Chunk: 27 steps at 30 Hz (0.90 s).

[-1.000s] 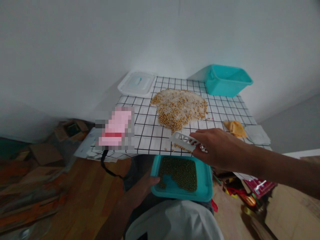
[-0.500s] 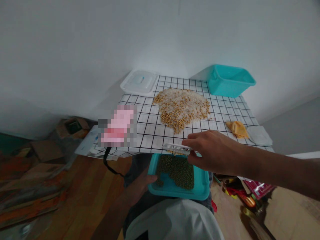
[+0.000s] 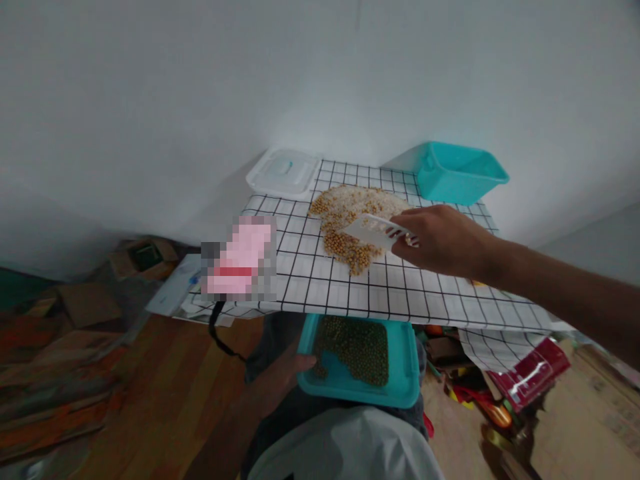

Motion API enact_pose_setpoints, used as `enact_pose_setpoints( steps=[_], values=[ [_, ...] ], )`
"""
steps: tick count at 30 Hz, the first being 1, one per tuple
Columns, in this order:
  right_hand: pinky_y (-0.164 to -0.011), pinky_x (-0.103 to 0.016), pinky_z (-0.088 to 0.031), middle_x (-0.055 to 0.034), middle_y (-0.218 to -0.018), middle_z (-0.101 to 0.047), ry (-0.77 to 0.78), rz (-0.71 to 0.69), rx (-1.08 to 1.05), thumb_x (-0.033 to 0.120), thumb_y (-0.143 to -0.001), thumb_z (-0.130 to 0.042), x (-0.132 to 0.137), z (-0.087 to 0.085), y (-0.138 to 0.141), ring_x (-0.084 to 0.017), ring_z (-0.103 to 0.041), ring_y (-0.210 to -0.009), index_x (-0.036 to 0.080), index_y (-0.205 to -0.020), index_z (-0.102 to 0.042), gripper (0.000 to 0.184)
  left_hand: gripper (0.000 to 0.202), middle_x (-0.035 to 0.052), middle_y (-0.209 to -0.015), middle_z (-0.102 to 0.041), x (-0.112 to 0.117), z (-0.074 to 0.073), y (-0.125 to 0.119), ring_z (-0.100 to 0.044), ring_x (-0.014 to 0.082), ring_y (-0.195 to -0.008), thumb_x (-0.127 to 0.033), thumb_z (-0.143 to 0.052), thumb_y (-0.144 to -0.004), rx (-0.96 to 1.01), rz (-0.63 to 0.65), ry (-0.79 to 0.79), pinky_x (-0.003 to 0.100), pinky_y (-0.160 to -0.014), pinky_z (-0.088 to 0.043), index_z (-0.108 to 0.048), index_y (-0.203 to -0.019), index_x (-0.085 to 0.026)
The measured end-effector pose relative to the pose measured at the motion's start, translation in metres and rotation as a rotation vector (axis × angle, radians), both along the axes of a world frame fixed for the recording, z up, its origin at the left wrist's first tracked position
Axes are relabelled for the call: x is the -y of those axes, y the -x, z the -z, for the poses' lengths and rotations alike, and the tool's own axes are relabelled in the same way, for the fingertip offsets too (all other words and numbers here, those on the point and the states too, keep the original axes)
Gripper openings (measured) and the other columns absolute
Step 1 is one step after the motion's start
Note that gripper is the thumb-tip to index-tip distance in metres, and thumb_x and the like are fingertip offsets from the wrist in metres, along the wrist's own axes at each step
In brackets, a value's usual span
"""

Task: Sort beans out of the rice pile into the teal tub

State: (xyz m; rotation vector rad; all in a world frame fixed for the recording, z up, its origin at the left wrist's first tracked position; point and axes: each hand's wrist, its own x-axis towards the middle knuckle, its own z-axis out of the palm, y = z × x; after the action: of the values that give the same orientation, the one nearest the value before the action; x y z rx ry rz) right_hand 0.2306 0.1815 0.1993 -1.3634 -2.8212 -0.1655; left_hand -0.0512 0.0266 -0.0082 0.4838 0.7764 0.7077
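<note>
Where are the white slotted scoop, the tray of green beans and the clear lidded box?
white slotted scoop [image 3: 373, 230], head view, its flat blade.
tray of green beans [image 3: 403, 373], head view, bare right rim.
clear lidded box [image 3: 283, 173], head view, lid centre.

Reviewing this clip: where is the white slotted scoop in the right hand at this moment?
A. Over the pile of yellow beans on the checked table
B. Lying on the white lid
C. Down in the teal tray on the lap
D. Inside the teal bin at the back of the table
A: the right hand holds the white slotted scoop over the pile of yellow beans on the checked table.
</note>
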Motion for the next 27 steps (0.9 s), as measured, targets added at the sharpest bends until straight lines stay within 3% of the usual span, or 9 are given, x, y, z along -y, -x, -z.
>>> enact_pose_setpoints(
  steps=[6, 12, 18, 27],
  values=[
    [-0.058, -0.031, -0.032, -0.0077, -0.098, -0.070, -0.116, -0.085, 0.098, 0.026, -0.091, -0.047, -0.037, 0.004, 0.032, -0.021, -0.063, -0.085, 0.020, -0.102, -0.068, 0.025, 0.043, 0.0102, -0.129, -0.072, -0.001, -0.001, 0.000, -0.064, 0.0320, -0.121, -0.025, -0.064, -0.084, -0.009, 0.002, 0.010, 0.047, -0.104, -0.049, -0.065, -0.127, -0.019],
    [-0.079, -0.034, -0.041, -0.0095, -0.100, -0.069, -0.067, -0.195, 0.181, 0.022, -0.092, -0.048, -0.050, 0.011, 0.052, -0.024, -0.060, -0.099, 0.019, -0.103, -0.071, 0.026, 0.050, 0.0093, -0.130, -0.071, 0.000, -0.003, 0.001, -0.061, 0.0339, -0.125, -0.027, -0.069, -0.081, 0.033, -0.013, 0.024, 0.049, -0.106, -0.047, -0.063, -0.131, -0.024],
    [-0.084, -0.035, -0.041, -0.0080, -0.100, -0.069, -0.071, -0.256, 0.174, 0.022, -0.094, -0.053, -0.037, 0.017, 0.036, -0.022, -0.059, -0.097, 0.022, -0.108, -0.071, 0.022, 0.049, 0.0100, -0.124, -0.074, 0.001, 0.003, 0.004, -0.064, 0.0332, -0.122, -0.027, -0.066, -0.083, 0.013, 0.010, 0.006, 0.049, -0.107, -0.046, -0.063, -0.131, -0.022],
    [-0.084, -0.036, -0.037, -0.0093, -0.111, -0.069, -0.107, -0.346, 0.115, 0.021, -0.097, -0.051, -0.022, 0.022, 0.008, -0.023, -0.056, -0.101, 0.023, -0.117, -0.069, 0.026, 0.046, 0.0073, -0.112, -0.079, -0.003, -0.004, 0.010, -0.068, 0.0311, -0.114, -0.026, -0.059, -0.088, -0.017, 0.005, -0.021, 0.045, -0.100, -0.050, -0.060, -0.134, -0.024]
  ],
)
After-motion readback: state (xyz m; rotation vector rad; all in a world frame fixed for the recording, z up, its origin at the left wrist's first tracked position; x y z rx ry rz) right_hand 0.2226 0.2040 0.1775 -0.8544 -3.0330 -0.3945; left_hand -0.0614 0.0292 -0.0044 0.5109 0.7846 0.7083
